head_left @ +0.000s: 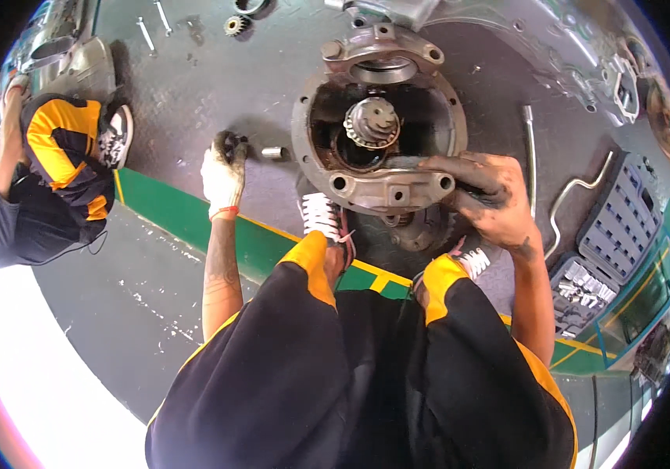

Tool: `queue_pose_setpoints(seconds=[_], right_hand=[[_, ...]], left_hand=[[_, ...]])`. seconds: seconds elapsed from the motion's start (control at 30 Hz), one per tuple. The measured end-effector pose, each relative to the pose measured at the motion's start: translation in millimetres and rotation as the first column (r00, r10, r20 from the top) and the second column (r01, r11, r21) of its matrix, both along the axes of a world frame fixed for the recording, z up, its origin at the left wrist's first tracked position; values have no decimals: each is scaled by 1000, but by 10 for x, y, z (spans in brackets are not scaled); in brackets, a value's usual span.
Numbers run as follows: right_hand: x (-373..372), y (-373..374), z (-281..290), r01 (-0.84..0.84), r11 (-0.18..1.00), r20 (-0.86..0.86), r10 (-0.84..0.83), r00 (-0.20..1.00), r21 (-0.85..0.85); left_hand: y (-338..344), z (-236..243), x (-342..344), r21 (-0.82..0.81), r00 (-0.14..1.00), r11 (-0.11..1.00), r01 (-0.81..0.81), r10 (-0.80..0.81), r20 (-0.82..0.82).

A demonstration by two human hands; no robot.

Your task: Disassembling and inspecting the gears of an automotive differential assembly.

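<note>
A greasy metal differential housing [301,125] stands before me between my feet, with a bearing cap [382,59] at its back, another [397,191] at its front and a toothed, stepped part [372,123] inside. My right hand [483,191], bare and grimy, grips the front cap's right end, its fingers curled over the top. My left hand [224,168], in a white glove, is off the housing to the left, fingers closed at a dark patch or object that I cannot make out. A short silver socket [274,152] lies between it and the housing.
A co-worker [53,180] crouches at left. A gear [235,26], a ring and two bolts [146,35] lie at upper left. A long bar [530,156], a bent rod [581,187] and an open socket case [609,219] lie right. A large casing [554,47] sits at upper right.
</note>
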State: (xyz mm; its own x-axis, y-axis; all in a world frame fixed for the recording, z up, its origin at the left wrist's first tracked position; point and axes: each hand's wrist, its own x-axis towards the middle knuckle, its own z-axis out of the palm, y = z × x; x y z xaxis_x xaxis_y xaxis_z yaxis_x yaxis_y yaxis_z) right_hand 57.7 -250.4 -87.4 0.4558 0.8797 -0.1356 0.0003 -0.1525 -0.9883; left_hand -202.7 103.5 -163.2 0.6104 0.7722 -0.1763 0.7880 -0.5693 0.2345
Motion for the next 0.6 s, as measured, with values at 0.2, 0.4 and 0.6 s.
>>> queue_pose_setpoints(seconds=[0.2,0.4,0.6], right_hand=[[23,73,23,-33,999,82,34,996,-10],[91,44,6,-67,997,81,71,994,-42],[116,-7,-14,-51,999,135,52,990,-11]], left_hand=[[52,-13,85,15,930,985,174,-169,326],[-857,1482,1195,-580,674,575,577,66,736],[-1017,1440,1332,-470,631,530,706,-170,757]])
